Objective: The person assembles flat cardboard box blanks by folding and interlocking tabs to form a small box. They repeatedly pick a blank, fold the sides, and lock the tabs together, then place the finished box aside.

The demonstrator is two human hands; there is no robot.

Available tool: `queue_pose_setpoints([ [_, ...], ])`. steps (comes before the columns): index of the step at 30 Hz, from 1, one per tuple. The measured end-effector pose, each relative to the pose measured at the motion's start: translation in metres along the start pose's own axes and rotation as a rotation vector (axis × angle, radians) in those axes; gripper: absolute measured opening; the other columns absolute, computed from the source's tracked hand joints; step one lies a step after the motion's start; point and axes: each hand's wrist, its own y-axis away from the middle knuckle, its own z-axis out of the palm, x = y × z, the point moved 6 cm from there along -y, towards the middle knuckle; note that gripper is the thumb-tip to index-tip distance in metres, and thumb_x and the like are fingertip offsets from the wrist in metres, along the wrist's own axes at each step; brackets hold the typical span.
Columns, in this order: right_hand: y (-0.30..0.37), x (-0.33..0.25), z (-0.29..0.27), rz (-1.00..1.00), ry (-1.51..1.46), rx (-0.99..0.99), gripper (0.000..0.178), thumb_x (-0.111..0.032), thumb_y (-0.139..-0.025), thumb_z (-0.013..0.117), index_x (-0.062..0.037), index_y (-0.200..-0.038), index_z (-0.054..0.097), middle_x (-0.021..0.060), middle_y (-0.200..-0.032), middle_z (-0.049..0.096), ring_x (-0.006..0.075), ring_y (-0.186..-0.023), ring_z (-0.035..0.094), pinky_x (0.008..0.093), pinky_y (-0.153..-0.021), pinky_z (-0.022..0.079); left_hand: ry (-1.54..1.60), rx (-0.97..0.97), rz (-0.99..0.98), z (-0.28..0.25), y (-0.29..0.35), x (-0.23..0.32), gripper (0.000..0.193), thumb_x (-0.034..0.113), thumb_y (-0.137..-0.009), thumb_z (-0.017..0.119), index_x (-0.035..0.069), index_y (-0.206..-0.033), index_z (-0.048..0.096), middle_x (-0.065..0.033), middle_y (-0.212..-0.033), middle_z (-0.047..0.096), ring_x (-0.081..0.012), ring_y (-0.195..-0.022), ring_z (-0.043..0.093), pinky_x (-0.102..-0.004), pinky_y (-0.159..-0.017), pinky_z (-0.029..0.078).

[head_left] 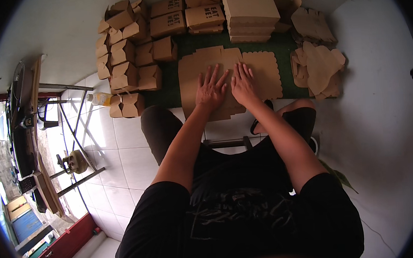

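Note:
An unfolded brown cardboard box blank [262, 77] with a scalloped right edge lies flat on a green-topped table [286, 66], its near flap reaching past the front edge. My left hand [210, 89] rests palm down on the middle of the blank, fingers spread. Just to the right, my right hand [244, 84] also lies flat on the cardboard, its fingers stretched out and close together. Neither hand grips anything. The cardboard under both palms is hidden.
Several small folded cartons [125, 76] are stacked at the left. Printed boxes [168, 24] and a tall pile of larger boxes [251, 8] stand at the back. Loose cardboard pieces [322, 66] heap up at the right. A bottle with a yellow label [100, 99] is beside the left cartons.

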Motion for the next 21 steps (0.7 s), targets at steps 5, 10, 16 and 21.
queue_pose_setpoints([
  [5,0.055,-0.007,-0.01,-0.052,-0.031,-0.011,0.065,-0.028,-0.12,0.047,0.0075,-0.174,0.041,0.03,-0.18,0.043,0.0413,-0.171,0.039,0.0531,-0.143,0.026,0.014,-0.024,-0.033,0.005,-0.001,-0.002,0.064,0.047,-0.119,0.048,0.042,-0.182,0.038,-0.0056,-0.194,0.025,-0.0351,-0.179,0.021,-0.0642,-0.143,0.018],
  [10,0.107,-0.015,-0.025,-0.074,-0.067,-0.067,0.065,-0.029,-0.121,0.047,0.0108,-0.172,0.042,0.0338,-0.177,0.045,0.0431,-0.168,0.042,0.0542,-0.142,0.028,0.009,0.01,-0.02,0.003,-0.001,0.0,0.064,0.046,-0.119,0.048,0.043,-0.182,0.037,-0.0061,-0.194,0.025,-0.0358,-0.179,0.021,-0.0642,-0.143,0.018],
  [16,0.114,-0.021,-0.03,-0.082,0.001,-0.086,0.064,-0.031,-0.122,0.045,0.0146,-0.166,0.048,0.0373,-0.166,0.057,0.0466,-0.162,0.05,0.0563,-0.141,0.029,0.043,0.007,0.013,0.005,0.0,-0.003,0.062,0.047,-0.122,0.045,0.038,-0.182,0.039,-0.0101,-0.194,0.025,-0.0398,-0.179,0.019,-0.0674,-0.142,0.016],
  [21,0.115,-0.031,-0.043,-0.034,0.028,-0.117,0.06,-0.028,-0.119,0.049,0.0134,-0.163,0.052,0.038,-0.154,0.065,0.0475,-0.153,0.059,0.0582,-0.14,0.03,0.189,0.025,-0.023,0.005,-0.006,-0.017,0.071,0.035,-0.114,0.058,0.038,-0.182,0.037,-0.0164,-0.189,0.029,-0.0422,-0.173,0.031,-0.0655,-0.139,0.027],
])
